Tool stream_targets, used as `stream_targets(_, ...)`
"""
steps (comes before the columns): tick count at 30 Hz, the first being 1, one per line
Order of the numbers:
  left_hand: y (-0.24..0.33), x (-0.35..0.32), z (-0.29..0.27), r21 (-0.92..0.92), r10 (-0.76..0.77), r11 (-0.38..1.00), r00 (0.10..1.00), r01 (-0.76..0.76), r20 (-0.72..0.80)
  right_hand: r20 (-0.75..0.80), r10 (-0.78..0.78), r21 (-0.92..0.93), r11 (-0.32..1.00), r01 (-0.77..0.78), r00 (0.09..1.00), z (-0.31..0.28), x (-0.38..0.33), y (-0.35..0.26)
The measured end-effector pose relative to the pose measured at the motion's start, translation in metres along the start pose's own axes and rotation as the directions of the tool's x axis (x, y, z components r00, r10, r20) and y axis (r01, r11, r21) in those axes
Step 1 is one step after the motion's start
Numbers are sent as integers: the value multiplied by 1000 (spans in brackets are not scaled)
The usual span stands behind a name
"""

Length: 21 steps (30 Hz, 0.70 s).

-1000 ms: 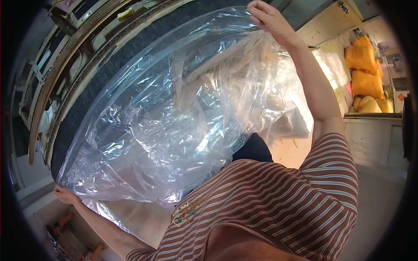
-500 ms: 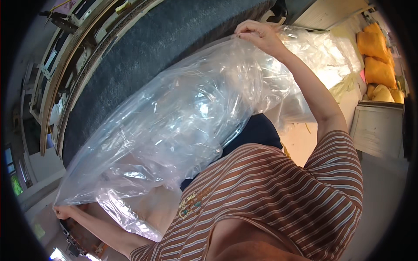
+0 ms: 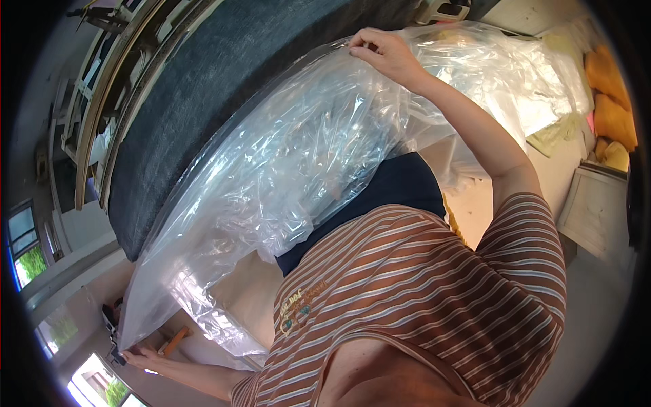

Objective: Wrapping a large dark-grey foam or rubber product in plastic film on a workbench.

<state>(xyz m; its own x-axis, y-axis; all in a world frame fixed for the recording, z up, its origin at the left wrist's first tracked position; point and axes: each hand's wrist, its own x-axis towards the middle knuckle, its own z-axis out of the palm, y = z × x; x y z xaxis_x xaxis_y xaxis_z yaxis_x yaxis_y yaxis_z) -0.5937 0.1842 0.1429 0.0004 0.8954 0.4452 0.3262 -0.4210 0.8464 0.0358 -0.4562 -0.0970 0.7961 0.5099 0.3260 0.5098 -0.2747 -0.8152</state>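
A large clear plastic sheet [image 3: 285,163], crinkled and glossy, stretches across my front between both hands. My right hand [image 3: 381,53] pinches its upper edge at the top centre, arm extended. My left hand [image 3: 139,355] grips the opposite corner at the lower left, arm stretched out to the side. The sheet lies partly over a big dark grey upholstered slab [image 3: 224,88] that runs diagonally behind it. My striped brown shirt [image 3: 420,298] fills the lower right.
Wooden frames [image 3: 102,102] lean beyond the dark slab at the left. More clear plastic [image 3: 515,81] and orange cushions [image 3: 610,102] lie at the right, beside a pale wooden cabinet [image 3: 600,210]. Windows [image 3: 27,244] show at the far left.
My right hand has come down and toward the centre with the sheet's edge. My left hand has dropped lower and further left, pulling the plastic taut over the dark slab.
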Motion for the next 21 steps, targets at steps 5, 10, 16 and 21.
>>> stream_targets(5, -53, -57, -72, -241, -193, 945, 971, 222, 141, 103, 17, -39, 999, -13, 995, 13, -1, -3)
stream_targets(10, -71, -127, -111, -163, -90, 976, 943, 148, 321, 96, -24, -134, 990, 37, 995, 29, -10, -1)
stream_targets(16, -72, -189, -128, -262, -356, 857, 877, 444, 323, 53, 40, -80, 996, -35, 998, 42, -5, -8)
stream_targets(21, -102, -197, -141, -367, -476, 719, 803, 590, 360, 73, -9, -170, 985, 21, 997, 40, 0, -5)
